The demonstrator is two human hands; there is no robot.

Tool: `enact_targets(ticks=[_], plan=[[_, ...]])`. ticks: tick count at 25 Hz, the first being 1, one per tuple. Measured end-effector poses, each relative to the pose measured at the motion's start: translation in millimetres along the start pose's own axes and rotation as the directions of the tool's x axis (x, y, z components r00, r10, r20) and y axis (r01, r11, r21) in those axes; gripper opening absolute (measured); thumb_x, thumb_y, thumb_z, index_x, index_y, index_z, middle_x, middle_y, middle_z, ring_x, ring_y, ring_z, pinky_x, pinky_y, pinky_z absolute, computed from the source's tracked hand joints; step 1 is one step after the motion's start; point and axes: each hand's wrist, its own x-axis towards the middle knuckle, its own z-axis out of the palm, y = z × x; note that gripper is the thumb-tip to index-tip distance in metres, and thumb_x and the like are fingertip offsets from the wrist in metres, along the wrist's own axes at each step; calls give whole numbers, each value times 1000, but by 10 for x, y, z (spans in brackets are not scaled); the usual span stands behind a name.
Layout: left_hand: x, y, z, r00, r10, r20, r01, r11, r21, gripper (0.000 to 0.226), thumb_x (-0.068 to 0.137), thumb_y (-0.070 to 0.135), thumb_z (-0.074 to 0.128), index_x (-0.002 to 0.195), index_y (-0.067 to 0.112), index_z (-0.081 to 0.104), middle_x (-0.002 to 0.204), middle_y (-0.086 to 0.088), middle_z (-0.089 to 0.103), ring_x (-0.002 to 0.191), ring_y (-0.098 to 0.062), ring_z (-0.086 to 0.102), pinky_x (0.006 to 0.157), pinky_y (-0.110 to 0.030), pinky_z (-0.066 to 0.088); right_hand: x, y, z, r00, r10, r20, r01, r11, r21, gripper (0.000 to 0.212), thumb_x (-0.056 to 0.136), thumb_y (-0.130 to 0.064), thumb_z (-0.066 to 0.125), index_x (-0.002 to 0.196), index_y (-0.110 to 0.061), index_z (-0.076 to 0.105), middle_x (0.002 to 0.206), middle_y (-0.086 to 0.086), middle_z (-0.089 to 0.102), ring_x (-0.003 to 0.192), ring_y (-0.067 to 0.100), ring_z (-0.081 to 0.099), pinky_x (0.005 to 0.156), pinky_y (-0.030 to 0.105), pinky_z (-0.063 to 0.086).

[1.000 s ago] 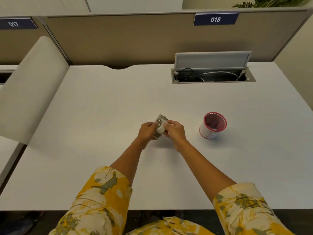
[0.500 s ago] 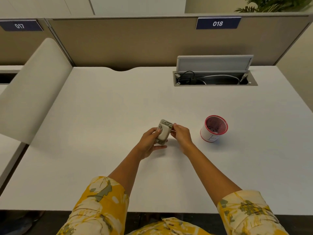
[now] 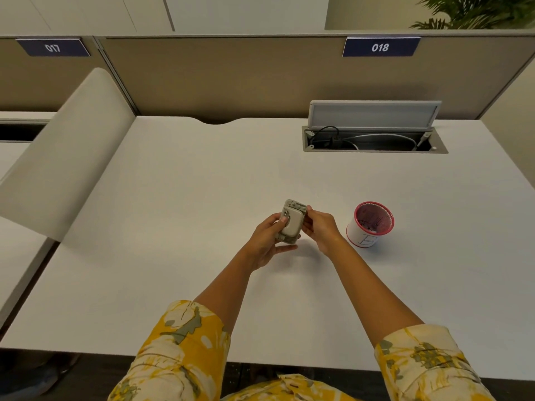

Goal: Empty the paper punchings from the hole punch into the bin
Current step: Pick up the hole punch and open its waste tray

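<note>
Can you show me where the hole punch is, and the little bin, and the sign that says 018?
hole punch (image 3: 291,224): head view, on its pale base plate.
bin (image 3: 362,237): head view, on its white outer wall.
018 sign (image 3: 380,47): head view, on the numbers.

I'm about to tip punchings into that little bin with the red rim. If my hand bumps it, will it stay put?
Probably not. The bin looks like a small paper cup, nearly empty, so likely light and easy to slide on the smooth desk. It stands upright, taller than its base seems wide, so a bump near the rim may tip it.
</note>
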Motion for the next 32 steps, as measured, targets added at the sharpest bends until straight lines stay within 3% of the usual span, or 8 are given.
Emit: enact_targets(ticks=[3, 5, 8, 12, 18, 23, 26, 32], plan=[[-10, -19, -7, 1000, -19, 7, 19, 999, -26, 39, 101, 28, 57, 134, 9, 56, 118, -23, 68, 105, -36, 70, 99, -57, 53, 4, -1, 1, 998, -8, -67, 1, 996, -92, 27, 99, -25, 52, 110, -4, 66, 98, 8, 71, 86, 18, 68, 77, 28, 58], [-6, -50, -5, 999, -22, -36, 20, 999, -41, 37, 101, 24, 57, 134, 6, 55, 119, -24, 68, 107, -40, 70, 97, -57, 54, -18, 13, 30, 980, -131, -151, 90, 964, -248, 29, 99, -29, 51, 111, -5, 61, 102, 7, 69, 91, 20, 66, 89, 36, 56], [17, -60, 14, 993, -8, -120, 1, 998, -59, 33, 102, 20, 54, 132, 5, 53, 125, -26, 65, 110, -44, 68, 96, -57, 55, -143, 10, 114, 933, -324, -156, 231, 872, -431, 31, 95, -42, 53, 102, -13, 60, 98, 3, 69, 89, 20, 65, 75, 29, 53], [37, -13, 30, 987, -22, -159, 3, 993, -115, 32, 102, 21, 53, 129, 6, 55, 128, -26, 64, 107, -43, 68, 93, -55, 57, -220, 26, 190, 953, -303, -14, 251, 811, -529, 34, 89, -39, 64, 107, -11, 65, 99, 2, 69, 90, 20, 67, 78, 31, 58], [54, 72, 8, 956, -150, -253, 104, 977, -187, 61, 103, 56, 32, 121, 8, 64, 114, -19, 72, 96, -34, 72, 77, -45, 61, -256, 33, 151, 947, -309, 93, 305, 763, -570, 29, 90, -33, 66, 105, -8, 70, 98, 6, 74, 90, 21, 70, 78, 31, 58], [30, 116, -29, 965, -87, -248, 66, 994, -92, 45, 104, 47, 40, 111, 16, 72, 106, -13, 75, 88, -29, 74, 56, -34, 60, -302, 21, 154, 941, -317, 122, 328, 754, -570, 27, 89, -33, 66, 105, -12, 71, 95, 3, 74, 86, 17, 70, 70, 20, 54], [22, 128, 4, 961, -62, -269, 48, 997, -60, 44, 104, 47, 41, 104, 17, 73, 104, -13, 76, 87, -28, 74, 54, -32, 59, -303, -7, 145, 939, -320, 124, 332, 756, -565, 26, 89, -32, 66, 105, -12, 71, 96, 3, 75, 87, 18, 71, 74, 24, 57], [71, 144, 68, 941, -35, -337, 34, 999, -8, 51, 105, 45, 39, 114, 6, 71, 103, -16, 74, 85, -27, 72, 58, -31, 58, -310, -42, 134, 932, -337, 134, 352, 752, -556, 26, 90, -30, 66, 107, -11, 71, 100, 6, 75, 92, 20, 71, 82, 31, 59]])
